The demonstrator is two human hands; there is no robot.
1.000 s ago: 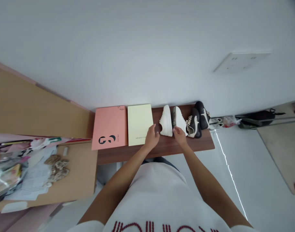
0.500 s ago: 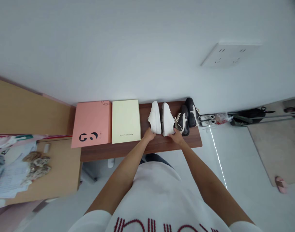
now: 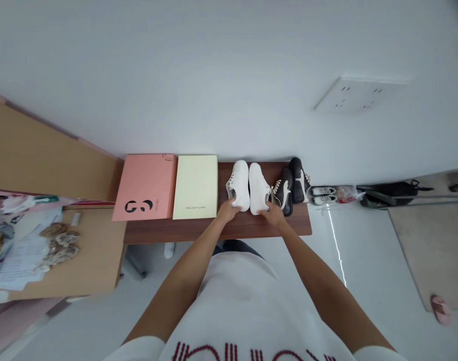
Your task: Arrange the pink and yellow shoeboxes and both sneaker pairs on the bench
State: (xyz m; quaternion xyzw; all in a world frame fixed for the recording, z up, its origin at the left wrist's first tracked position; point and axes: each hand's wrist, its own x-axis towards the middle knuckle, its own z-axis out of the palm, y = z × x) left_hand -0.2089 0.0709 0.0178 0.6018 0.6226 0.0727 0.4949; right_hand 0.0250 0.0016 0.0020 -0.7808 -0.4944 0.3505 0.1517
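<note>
Two white sneakers stand side by side on a dark wooden bench (image 3: 229, 229) against the wall. My left hand (image 3: 227, 210) grips the heel of the left white sneaker (image 3: 239, 184). My right hand (image 3: 273, 214) grips the heel of the right white sneaker (image 3: 258, 186). Both sneakers sit upright with their toes toward the wall. A pair of black sneakers (image 3: 292, 184) with white trim stands just right of them on the same bench.
A pale yellow shoebox (image 3: 196, 186) and a pink shoebox (image 3: 147, 187) lie on the bench's left part. A light wood desk (image 3: 89, 260) with papers stands to the left. More shoes (image 3: 322, 194), a dark bag (image 3: 387, 192) and a mat (image 3: 428, 250) lie on the floor at right.
The right white sneaker, tipped on its side a second ago, now stands upright beside the left one. My left hand moved from beside the yellow box onto the left sneaker's heel.
</note>
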